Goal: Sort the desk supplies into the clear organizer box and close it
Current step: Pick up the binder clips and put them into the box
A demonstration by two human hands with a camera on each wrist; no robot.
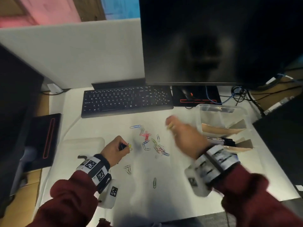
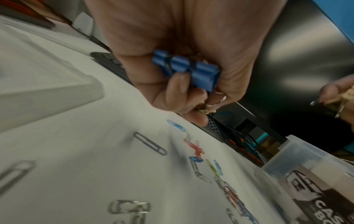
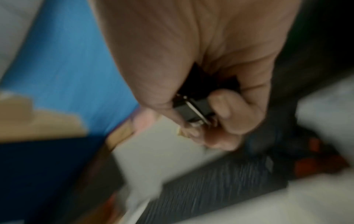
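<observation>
Coloured and silver paper clips [image 1: 147,140] lie scattered on the white desk. To their left, my left hand [image 1: 126,147] is curled round several blue binder clips [image 2: 184,65]. My right hand [image 1: 170,125] is blurred above the desk, just left of the clear organizer box [image 1: 213,110]. It grips a black binder clip [image 3: 193,106] in its curled fingers [image 3: 228,106]. The box stands open at the right, with cardboard dividers and markers [image 1: 219,140] inside. Its clear lid [image 1: 82,145] lies flat at the left.
A black keyboard [image 1: 126,100] lies behind the paper clips under a dark monitor [image 1: 213,38]. A black stand base [image 1: 45,136] sits at the left edge. Cables [image 1: 241,94] tangle at the back right. More paper clips [image 1: 154,182] lie near the front.
</observation>
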